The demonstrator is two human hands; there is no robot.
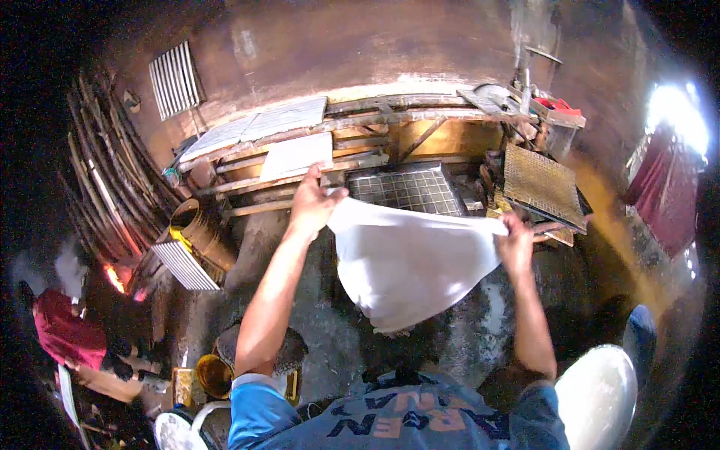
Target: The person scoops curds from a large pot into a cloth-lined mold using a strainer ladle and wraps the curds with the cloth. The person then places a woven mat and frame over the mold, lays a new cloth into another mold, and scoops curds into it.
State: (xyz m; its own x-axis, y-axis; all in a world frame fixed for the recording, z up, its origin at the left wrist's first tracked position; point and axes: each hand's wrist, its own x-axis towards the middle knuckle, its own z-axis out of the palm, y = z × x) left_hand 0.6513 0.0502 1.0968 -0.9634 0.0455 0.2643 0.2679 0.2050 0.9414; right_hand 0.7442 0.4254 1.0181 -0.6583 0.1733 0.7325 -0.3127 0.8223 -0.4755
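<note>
A thin white sheet [412,262] hangs stretched between my two hands, its lower edge drooping in a curve. It looks soft and slightly see-through; I cannot tell whether it is cloth or plastic. My left hand [313,206] is closed on its upper left corner. The upper right corner is pinched in my right hand [516,244]. Just beyond the sheet lies a dark tray with a wire grid [405,189], partly hidden by it.
Pale flat panels [281,120] lie on a long wooden bench against the wall. Left are leaning poles [112,165], a fire [115,277], a wooden barrel [206,236] and a person in a red top [67,326]. A woven panel [540,184] stands right; a white basin [600,397] is near my right side.
</note>
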